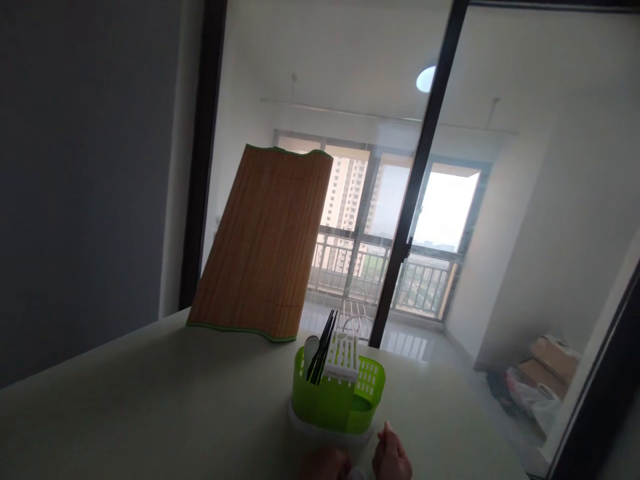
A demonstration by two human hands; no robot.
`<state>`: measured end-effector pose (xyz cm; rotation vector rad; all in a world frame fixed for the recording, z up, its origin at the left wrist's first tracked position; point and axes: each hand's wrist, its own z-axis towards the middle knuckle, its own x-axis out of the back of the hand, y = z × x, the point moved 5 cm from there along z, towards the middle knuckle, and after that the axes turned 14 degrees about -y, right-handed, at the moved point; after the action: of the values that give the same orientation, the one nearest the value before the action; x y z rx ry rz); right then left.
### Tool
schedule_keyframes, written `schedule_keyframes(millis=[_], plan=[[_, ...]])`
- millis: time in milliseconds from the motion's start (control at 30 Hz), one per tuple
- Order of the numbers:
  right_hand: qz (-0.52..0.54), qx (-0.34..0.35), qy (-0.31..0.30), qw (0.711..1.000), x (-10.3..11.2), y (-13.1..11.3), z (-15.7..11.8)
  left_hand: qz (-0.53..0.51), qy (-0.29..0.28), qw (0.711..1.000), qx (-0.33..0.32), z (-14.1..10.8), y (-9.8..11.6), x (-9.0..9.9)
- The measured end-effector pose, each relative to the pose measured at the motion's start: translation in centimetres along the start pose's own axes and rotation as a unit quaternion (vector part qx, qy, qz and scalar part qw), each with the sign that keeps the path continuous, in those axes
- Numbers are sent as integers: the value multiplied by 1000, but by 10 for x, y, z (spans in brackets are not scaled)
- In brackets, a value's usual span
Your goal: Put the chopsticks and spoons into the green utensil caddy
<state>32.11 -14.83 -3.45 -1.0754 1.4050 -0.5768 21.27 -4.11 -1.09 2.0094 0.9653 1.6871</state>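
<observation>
At the bottom edge of the view, my left hand [326,464] is dark and partly cut off, its fingers curled. A small pale thing [357,474] shows beside its fingers, too little of it to name. Just to the right my right hand [392,455] is closed, thumb and fingers pressed together; what they hold, if anything, does not show. Both hands are in front of a green plastic utensil basket [320,403] on a white base. Dark chopsticks [321,350] and a pale spoon [311,347] stand in it, with a white slotted piece [343,357] beside them.
A brown bamboo mat [263,240] with green edging stands upright on the white table [200,393], behind the basket to the left. Beyond the table are dark-framed glass doors [425,153]. Cardboard boxes [550,363] lie on the floor at the right.
</observation>
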Motion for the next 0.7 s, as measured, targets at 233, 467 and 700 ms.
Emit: schedule_keyframes(millis=[233, 467, 700], plan=[[-6, -22, -32, 999, 6, 11, 9, 34, 131, 991, 15, -56, 8, 57], [-6, -32, -33, 999, 3, 15, 8, 70, 419, 904, -51, -132, 43, 199], [-65, -15, -14, 998, 12, 28, 19, 157, 434, 887, -1, -99, 44, 235]])
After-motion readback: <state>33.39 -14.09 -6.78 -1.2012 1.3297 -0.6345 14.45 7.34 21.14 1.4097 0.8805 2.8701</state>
